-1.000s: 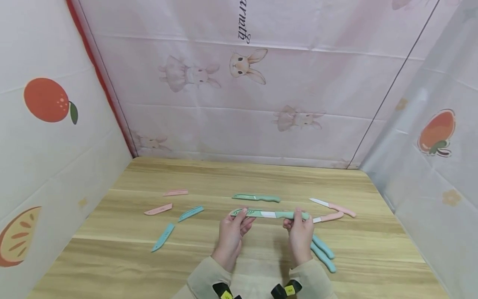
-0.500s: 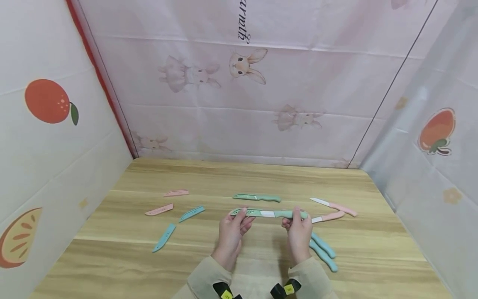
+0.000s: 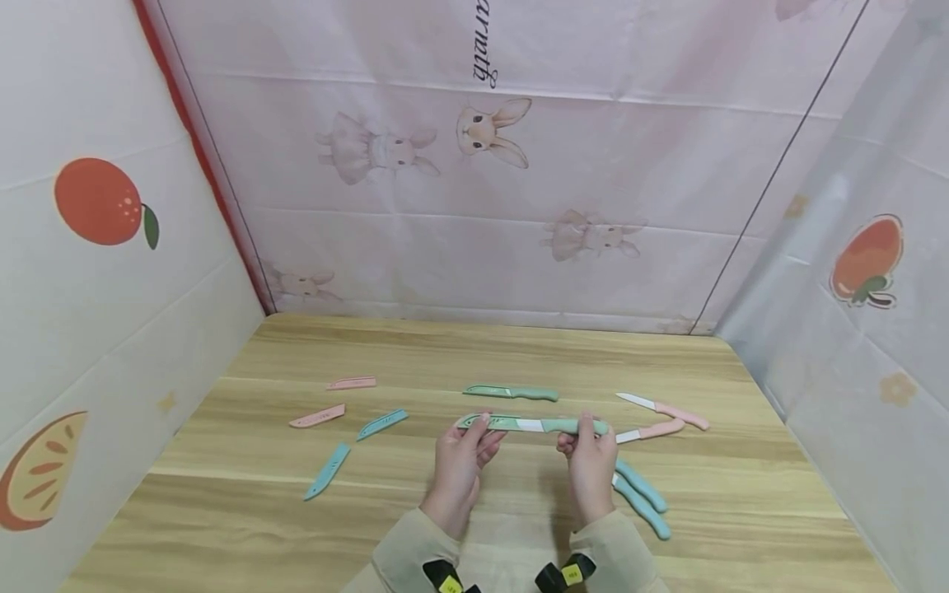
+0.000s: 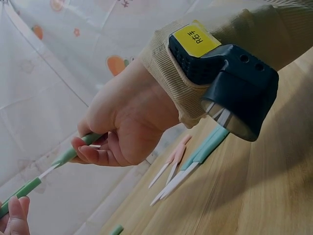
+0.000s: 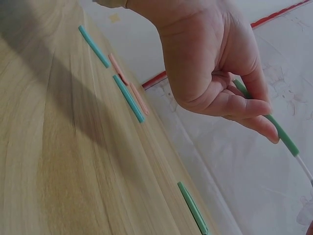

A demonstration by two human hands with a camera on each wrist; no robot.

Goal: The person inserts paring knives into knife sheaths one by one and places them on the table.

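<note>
In the head view my left hand (image 3: 454, 469) pinches a green blade sheath (image 3: 506, 422) between thumb and fingers. My right hand (image 3: 591, 473) grips the handle of a green paring knife (image 3: 558, 426). The knife's tip end sits inside the sheath, and a short stretch of white blade (image 3: 530, 425) shows between sheath and handle. Both are held level above the table. The left wrist view shows the right hand's fingers curled round the handle (image 4: 66, 155). Seen from the right wrist, the left hand's fingers (image 5: 244, 105) hold the green sheath (image 5: 286, 137).
Behind the hands lies a sheathed green knife (image 3: 532, 394). To the right are two pink knives (image 3: 678, 414) and two blue-handled knives (image 3: 643, 506), blades bare. Pink sheaths (image 3: 317, 416) and blue sheaths (image 3: 326, 472) lie left on the wooden table (image 3: 222, 527). Printed cloth walls (image 3: 415, 263) surround it.
My right hand has shifted slightly left with the knife, so a little less blade shows outside the sheath. The left hand keeps its place. The view has drifted very slightly.
</note>
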